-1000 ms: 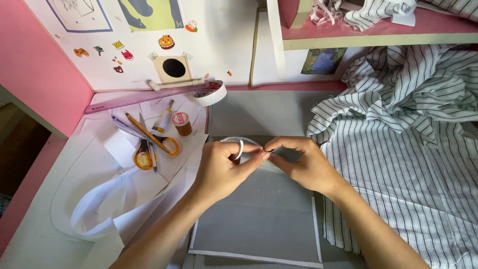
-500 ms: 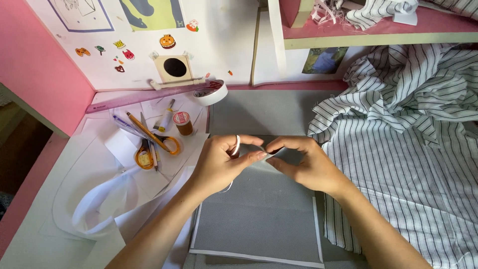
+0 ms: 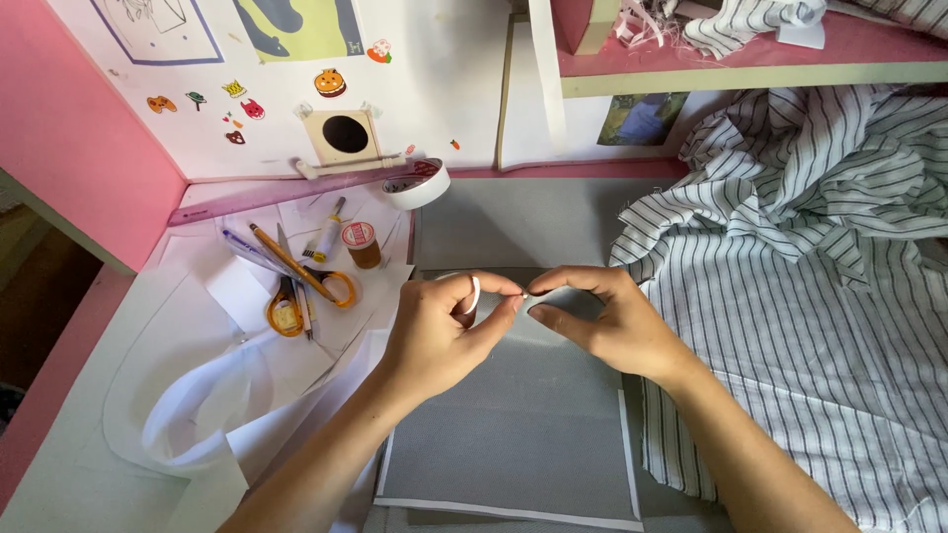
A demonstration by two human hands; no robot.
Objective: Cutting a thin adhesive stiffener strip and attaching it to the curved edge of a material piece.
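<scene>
2 hands (image 3: 449,331) (image 3: 602,321) pinch white tape (image 3: 475,293), axis left-right.

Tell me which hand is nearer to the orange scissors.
Left. The left hand is just to the right of the orange scissors, above the grey fabric. The right hand is farther right, beside the striped cloth.

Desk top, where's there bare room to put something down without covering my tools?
Bare grey surface lies between the tape roll and the striped fabric, above both hands. The lower grey fabric panel is also free. Crowded: scissors, pencil and thread spool at the left; stripes cover the right.
</scene>
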